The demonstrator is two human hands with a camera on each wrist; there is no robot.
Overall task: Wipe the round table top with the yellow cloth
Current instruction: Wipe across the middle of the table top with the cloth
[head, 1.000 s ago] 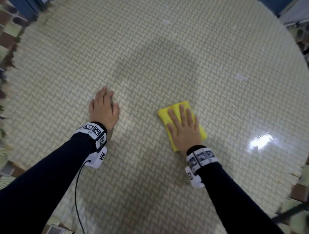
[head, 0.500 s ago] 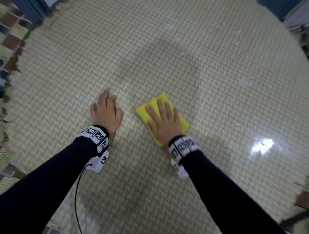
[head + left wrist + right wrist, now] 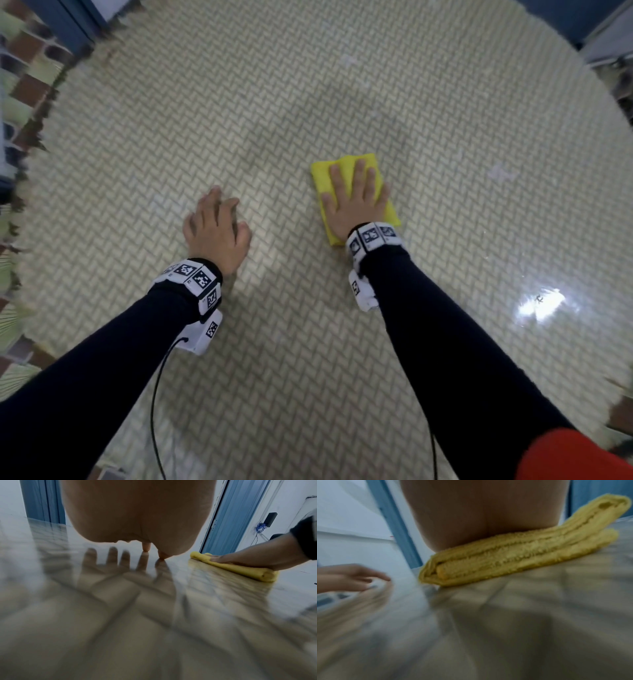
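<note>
Dim even light, white glare patch on the glossy desk (image 3: 541, 303) near its right rim, soft shadow at desk centre, smeared desk edges, both wrist views motion-blurred, desk foreground unfocused

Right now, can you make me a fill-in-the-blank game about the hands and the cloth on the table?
1. The right hand presses flat on the ____ cloth.
2. The cloth is ____ into layers, not spread out.
3. The left hand touches the round table top and holds ____.
4. The cloth lies to the ____ of the left hand.

Missing words: yellow; folded; nothing; right
</note>
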